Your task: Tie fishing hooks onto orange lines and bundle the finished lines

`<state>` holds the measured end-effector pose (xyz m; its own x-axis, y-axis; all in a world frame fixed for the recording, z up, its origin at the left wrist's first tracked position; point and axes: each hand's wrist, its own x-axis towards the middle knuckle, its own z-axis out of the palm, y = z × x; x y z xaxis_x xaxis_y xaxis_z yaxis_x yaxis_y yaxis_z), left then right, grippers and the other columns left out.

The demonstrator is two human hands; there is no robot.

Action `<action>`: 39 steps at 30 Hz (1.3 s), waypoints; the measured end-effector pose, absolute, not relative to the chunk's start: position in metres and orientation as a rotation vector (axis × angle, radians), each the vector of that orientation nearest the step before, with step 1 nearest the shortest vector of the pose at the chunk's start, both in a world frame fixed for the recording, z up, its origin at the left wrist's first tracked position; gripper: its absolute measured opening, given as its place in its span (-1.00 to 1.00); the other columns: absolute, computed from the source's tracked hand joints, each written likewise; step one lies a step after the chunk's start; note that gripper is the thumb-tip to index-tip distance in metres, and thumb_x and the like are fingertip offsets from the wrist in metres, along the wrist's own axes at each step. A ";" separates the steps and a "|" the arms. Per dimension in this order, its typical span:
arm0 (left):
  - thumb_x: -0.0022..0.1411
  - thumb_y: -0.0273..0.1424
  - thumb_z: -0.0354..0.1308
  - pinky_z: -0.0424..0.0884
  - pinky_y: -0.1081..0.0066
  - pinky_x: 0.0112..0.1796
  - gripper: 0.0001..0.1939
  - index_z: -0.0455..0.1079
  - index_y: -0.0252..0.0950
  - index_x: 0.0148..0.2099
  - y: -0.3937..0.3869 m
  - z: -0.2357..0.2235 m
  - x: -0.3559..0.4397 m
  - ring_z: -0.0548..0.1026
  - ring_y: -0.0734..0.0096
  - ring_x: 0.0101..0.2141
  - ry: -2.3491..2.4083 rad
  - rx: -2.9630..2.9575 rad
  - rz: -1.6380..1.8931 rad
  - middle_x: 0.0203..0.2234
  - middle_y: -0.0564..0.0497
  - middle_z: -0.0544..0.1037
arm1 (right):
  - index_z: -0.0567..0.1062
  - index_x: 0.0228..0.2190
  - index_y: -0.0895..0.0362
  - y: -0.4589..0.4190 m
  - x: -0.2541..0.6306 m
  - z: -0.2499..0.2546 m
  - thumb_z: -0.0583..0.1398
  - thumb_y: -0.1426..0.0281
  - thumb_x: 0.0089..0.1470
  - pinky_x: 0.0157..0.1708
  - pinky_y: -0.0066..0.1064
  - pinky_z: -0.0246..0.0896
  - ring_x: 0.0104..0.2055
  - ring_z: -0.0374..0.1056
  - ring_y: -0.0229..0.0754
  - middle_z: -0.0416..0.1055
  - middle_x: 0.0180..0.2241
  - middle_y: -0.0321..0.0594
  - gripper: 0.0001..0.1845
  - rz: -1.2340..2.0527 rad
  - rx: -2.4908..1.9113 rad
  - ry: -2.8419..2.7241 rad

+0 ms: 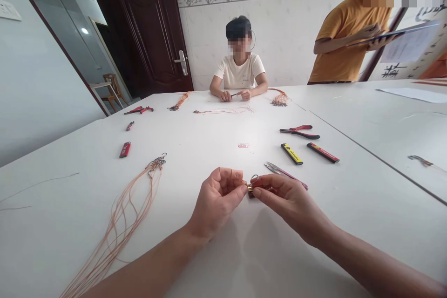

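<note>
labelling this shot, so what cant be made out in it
- Head view: base of the metal hook, hidden by left hand and right hand.
- Head view: near ends of the orange cords, cut off by bottom edge.
- Head view: print on the yellow lighter, too small.

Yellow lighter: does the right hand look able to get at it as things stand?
Probably yes, once its fingers are free. The right hand seems busy with a small metal hook. The yellow lighter lies just beyond, with only the flat snips between.
</note>
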<state>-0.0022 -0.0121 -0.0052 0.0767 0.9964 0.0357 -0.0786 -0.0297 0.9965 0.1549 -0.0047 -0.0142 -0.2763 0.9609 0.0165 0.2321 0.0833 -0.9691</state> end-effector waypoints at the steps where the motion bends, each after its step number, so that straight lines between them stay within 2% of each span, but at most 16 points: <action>1: 0.02 -0.47 0.17 0.29 0.55 -0.37 -0.84 0.27 -0.27 -0.30 -0.012 -0.005 -0.002 0.34 0.61 -0.43 1.076 1.216 1.206 -0.49 0.12 0.36 | 0.43 -0.31 0.08 -0.005 0.154 -0.014 0.12 0.18 -0.02 -0.36 -0.37 0.24 -0.29 0.31 -0.20 0.42 -0.33 -0.23 -0.72 1.276 -1.195 -1.595; 5: 0.04 -0.46 0.15 0.28 0.55 -0.41 -0.86 0.27 -0.26 -0.30 -0.013 -0.006 -0.002 0.33 0.61 -0.46 1.057 1.257 1.181 -0.52 0.12 0.34 | 0.43 -0.42 0.11 -0.004 0.152 -0.015 0.11 0.20 -0.01 -0.39 -0.40 0.20 -0.35 0.29 -0.23 0.40 -0.41 -0.26 -0.76 1.275 -1.198 -1.575; 10: 0.03 -0.46 0.15 0.30 0.50 -0.37 -0.82 0.28 -0.24 -0.26 -0.013 -0.006 -0.004 0.36 0.53 -0.40 1.109 1.348 1.244 -0.47 0.08 0.39 | 0.39 -0.49 0.12 -0.004 0.156 -0.013 0.07 0.29 0.01 -0.41 -0.41 0.18 -0.35 0.29 -0.22 0.40 -0.43 -0.27 -0.82 1.232 -1.232 -1.566; 15: 0.03 -0.45 0.14 0.32 0.46 -0.35 -0.78 0.27 -0.23 -0.21 -0.014 -0.007 -0.004 0.37 0.50 -0.40 1.112 1.390 1.246 -0.47 0.07 0.39 | 0.40 -0.44 0.12 -0.004 0.156 -0.012 0.08 0.20 0.01 -0.41 -0.41 0.17 -0.34 0.28 -0.21 0.39 -0.42 -0.25 -0.76 1.266 -1.204 -1.550; 20: 0.03 -0.45 0.13 0.32 0.48 -0.36 -0.79 0.29 -0.23 -0.21 -0.016 -0.007 -0.003 0.37 0.50 -0.39 1.144 1.448 1.235 -0.45 0.07 0.39 | 0.38 -0.47 0.13 -0.004 0.156 -0.014 0.07 0.19 0.03 -0.36 -0.38 0.18 -0.31 0.28 -0.21 0.37 -0.44 -0.26 -0.74 1.277 -1.190 -1.567; 24: 0.04 -0.45 0.12 0.32 0.48 -0.37 -0.78 0.27 -0.23 -0.20 -0.016 -0.007 -0.003 0.36 0.51 -0.41 1.139 1.457 1.216 -0.46 0.08 0.39 | 0.41 -0.37 0.10 -0.004 0.155 -0.016 0.10 0.19 0.00 -0.40 -0.39 0.18 -0.33 0.28 -0.22 0.39 -0.36 -0.24 -0.75 1.340 -1.120 -1.581; 30: 0.02 -0.45 0.13 0.33 0.46 -0.34 -0.77 0.28 -0.23 -0.20 -0.017 -0.005 -0.002 0.37 0.49 -0.40 1.135 1.458 1.233 -0.47 0.08 0.38 | 0.40 -0.47 0.10 -0.003 0.154 -0.019 0.10 0.23 -0.01 -0.48 -0.44 0.12 -0.44 0.19 -0.29 0.32 -0.50 -0.31 -0.80 1.272 -1.155 -1.591; 35: 0.01 -0.45 0.14 0.34 0.43 -0.32 -0.78 0.30 -0.22 -0.22 -0.019 -0.005 0.000 0.37 0.49 -0.42 1.140 1.491 1.265 -0.47 0.08 0.39 | 0.40 -0.48 0.10 -0.003 0.155 -0.016 0.10 0.32 -0.02 -0.46 -0.44 0.12 -0.41 0.21 -0.27 0.32 -0.48 -0.30 -0.87 1.300 -1.152 -1.562; 39: 0.05 -0.45 0.11 0.35 0.41 -0.30 -0.78 0.28 -0.23 -0.20 -0.019 -0.006 -0.002 0.38 0.49 -0.41 1.156 1.567 1.273 -0.44 0.06 0.39 | 0.39 -0.50 0.14 -0.004 0.157 -0.011 0.10 0.30 -0.02 -0.40 -0.40 0.15 -0.38 0.24 -0.24 0.34 -0.48 -0.26 -0.83 1.319 -1.146 -1.482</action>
